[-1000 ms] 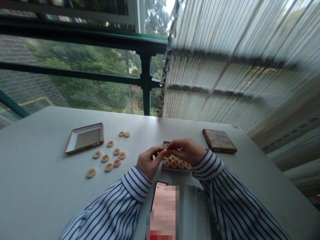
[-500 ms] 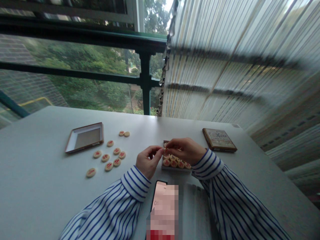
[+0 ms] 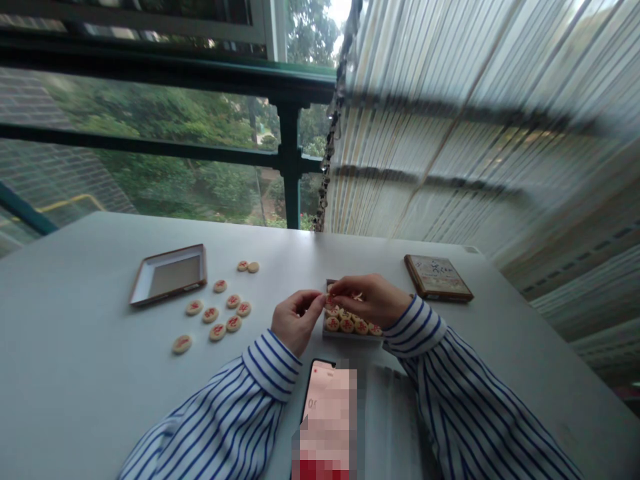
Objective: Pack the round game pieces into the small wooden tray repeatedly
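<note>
Above the left end of a shallow box (image 3: 353,337), a small round xiangqi piece (image 3: 330,301) is pinched at the fingertips of both hands. My left hand (image 3: 297,321) is closed, thumb and forefinger meeting at the piece's left side. From the right, my right hand (image 3: 373,299) reaches over the box, closed on the same piece, and hides part of the box. Inside the box lie rows of pale wooden pieces with red and dark characters, a front-row piece (image 3: 347,325) among them. Left of my hands, several loose red-marked pieces (image 3: 233,324) are scattered on the table.
On the white table (image 3: 100,373), an open box lid (image 3: 169,273) rests at the left. A flat printed box (image 3: 439,277) lies at the right. A phone (image 3: 320,400), partly blurred, is in front of me beside a clear plastic-like sheet (image 3: 393,413). Windows and a striped curtain stand behind.
My hands stay together over the box's left end, with only slight finger movement at the piece. The loose pieces, lid and printed box have not moved on the table.
</note>
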`<state>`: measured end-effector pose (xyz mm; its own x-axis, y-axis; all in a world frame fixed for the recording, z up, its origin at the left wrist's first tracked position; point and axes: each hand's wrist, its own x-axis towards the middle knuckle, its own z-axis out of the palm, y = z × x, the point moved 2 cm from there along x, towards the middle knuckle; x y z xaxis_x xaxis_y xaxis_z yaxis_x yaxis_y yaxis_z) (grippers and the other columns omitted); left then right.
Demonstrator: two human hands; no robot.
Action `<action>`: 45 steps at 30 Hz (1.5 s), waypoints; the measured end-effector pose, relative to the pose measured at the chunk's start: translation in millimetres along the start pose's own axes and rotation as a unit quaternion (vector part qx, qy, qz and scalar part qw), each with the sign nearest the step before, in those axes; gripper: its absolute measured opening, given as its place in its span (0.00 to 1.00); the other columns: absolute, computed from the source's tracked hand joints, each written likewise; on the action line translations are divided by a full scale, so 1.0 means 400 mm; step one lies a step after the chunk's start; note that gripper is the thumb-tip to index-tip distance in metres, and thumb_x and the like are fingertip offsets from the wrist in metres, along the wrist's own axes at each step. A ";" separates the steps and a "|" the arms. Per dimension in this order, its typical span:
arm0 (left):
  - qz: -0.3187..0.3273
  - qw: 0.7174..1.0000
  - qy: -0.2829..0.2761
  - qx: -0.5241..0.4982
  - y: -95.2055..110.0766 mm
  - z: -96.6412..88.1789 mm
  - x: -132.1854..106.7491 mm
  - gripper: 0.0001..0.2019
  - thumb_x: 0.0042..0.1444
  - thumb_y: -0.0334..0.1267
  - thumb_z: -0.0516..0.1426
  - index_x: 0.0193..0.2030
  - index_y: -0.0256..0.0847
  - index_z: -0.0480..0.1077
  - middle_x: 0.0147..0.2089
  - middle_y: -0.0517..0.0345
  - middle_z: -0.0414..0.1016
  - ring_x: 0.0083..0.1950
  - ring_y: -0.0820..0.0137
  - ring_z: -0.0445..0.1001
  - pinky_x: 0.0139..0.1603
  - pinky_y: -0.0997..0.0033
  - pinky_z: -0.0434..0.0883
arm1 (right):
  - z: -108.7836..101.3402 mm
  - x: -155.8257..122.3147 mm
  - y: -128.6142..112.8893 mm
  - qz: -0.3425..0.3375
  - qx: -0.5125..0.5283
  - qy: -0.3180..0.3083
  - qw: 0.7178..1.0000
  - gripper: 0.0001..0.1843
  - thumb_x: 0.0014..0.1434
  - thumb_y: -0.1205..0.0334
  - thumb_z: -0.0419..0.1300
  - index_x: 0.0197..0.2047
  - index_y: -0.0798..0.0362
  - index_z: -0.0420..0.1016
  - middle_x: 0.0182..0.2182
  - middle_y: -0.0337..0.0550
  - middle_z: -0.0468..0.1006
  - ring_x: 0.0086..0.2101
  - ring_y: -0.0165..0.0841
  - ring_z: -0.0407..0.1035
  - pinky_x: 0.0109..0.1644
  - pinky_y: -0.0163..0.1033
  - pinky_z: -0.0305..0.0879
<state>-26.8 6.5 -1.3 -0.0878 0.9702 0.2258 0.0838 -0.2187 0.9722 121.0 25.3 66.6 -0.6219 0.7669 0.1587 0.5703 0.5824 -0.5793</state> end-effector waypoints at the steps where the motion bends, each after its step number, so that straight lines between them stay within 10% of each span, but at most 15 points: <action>1: -0.002 1.000 0.002 0.000 0.001 -0.001 0.000 0.10 0.46 0.41 0.58 0.31 0.35 0.72 0.24 0.59 0.72 0.23 0.76 0.65 0.24 0.77 0.65 | 0.002 0.000 -0.001 -0.006 -0.004 -0.002 1.000 0.11 0.53 0.62 0.53 0.38 0.56 0.72 0.30 0.42 0.77 0.30 0.27 0.69 0.35 0.31 0.62; 29: -0.018 1.000 -0.003 -0.023 0.005 0.002 -0.003 0.10 0.45 0.41 0.58 0.30 0.35 0.70 0.24 0.60 0.72 0.23 0.77 0.67 0.25 0.79 0.66 | 0.012 0.001 -0.019 -0.028 -0.193 0.001 0.981 0.10 0.54 0.57 0.53 0.36 0.52 0.71 0.30 0.42 0.76 0.33 0.30 0.67 0.37 0.35 0.56; 45: -0.001 0.982 -0.016 0.191 -0.013 -0.004 -0.004 0.13 0.49 0.43 0.53 0.35 0.37 0.72 0.29 0.58 0.74 0.21 0.77 0.66 0.21 0.78 0.63 | -0.023 -0.014 -0.003 0.026 -0.242 -0.039 0.969 0.12 0.53 0.56 0.52 0.36 0.51 0.73 0.28 0.41 0.76 0.30 0.29 0.68 0.33 0.33 0.56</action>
<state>-28.6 6.1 -6.7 -0.0571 0.9747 0.2163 0.4497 -0.1683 0.8772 128.7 22.7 73.9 -0.6135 0.7869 0.0664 0.7751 0.6162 -0.1396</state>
